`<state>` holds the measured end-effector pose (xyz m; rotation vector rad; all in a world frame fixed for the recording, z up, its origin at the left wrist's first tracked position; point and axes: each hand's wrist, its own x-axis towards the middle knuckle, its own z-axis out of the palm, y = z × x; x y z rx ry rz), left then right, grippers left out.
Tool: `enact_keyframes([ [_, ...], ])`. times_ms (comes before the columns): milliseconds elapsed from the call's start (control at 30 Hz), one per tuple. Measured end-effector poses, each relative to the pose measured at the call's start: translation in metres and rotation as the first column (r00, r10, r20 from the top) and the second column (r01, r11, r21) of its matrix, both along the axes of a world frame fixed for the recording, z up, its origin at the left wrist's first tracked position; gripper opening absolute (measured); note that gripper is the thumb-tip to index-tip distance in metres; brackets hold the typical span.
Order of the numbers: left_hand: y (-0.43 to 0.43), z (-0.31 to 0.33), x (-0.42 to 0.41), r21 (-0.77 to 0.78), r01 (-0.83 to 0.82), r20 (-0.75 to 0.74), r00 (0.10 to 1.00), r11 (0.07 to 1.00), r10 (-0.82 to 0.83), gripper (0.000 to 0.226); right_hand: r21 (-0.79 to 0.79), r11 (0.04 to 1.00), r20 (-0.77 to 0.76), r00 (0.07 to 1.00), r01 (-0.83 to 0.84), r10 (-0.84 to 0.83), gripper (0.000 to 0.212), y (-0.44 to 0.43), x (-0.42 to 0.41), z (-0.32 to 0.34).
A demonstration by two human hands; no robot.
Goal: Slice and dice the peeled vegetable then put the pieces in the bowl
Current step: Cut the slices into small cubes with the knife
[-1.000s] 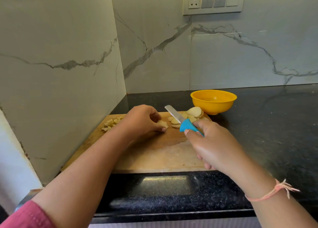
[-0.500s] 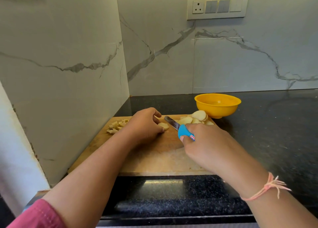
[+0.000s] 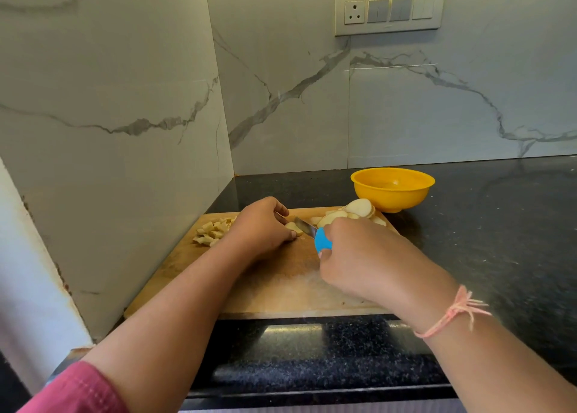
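Observation:
On the wooden cutting board [image 3: 281,287], my left hand [image 3: 260,223] pinches a pale vegetable slice [image 3: 293,227] with curled fingers. My right hand [image 3: 359,256] grips the blue handle of a knife [image 3: 321,241], whose blade [image 3: 304,225] rests against that slice. A heap of round slices [image 3: 349,214] lies at the board's far right corner. Several diced pieces [image 3: 212,231] sit at the board's far left. The yellow bowl [image 3: 392,189] stands on the black counter just behind the slices; its visible inside looks empty.
The black granite counter [image 3: 484,241] stretches to the right of the board. Marble walls close in on the left and behind. A switch panel [image 3: 390,8] is on the back wall.
The knife has moved left and down, from raised over the slice pile to the slice under my left hand. My left hand has kept hold of that slice.

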<state>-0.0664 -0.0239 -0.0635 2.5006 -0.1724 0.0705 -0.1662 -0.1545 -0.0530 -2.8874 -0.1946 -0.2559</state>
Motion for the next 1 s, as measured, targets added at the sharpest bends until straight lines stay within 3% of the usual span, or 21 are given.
enact_keyframes([
  [167,0.0,0.0,-0.002,-0.001,-0.009,0.008,1.0,1.0,0.009,0.039,-0.049,0.999,0.025,1.0,-0.002,0.003,0.023,-0.013,-0.027,-0.005],
  [500,0.004,0.0,0.001,-0.057,-0.014,-0.056,0.998,0.998,0.011,0.041,0.057,0.998,0.014,0.999,0.036,-0.037,0.04,-0.003,-0.018,-0.003],
  [833,0.004,0.0,0.0,-0.09,-0.037,-0.019,0.999,0.995,0.036,0.053,0.047,0.999,-0.045,0.999,-0.012,0.014,0.025,0.001,0.004,0.007],
  [1000,0.004,-0.001,0.0,-0.075,-0.058,-0.008,0.998,0.996,0.058,0.054,-0.038,0.998,-0.068,0.997,-0.042,0.04,0.029,-0.007,-0.014,0.007],
])
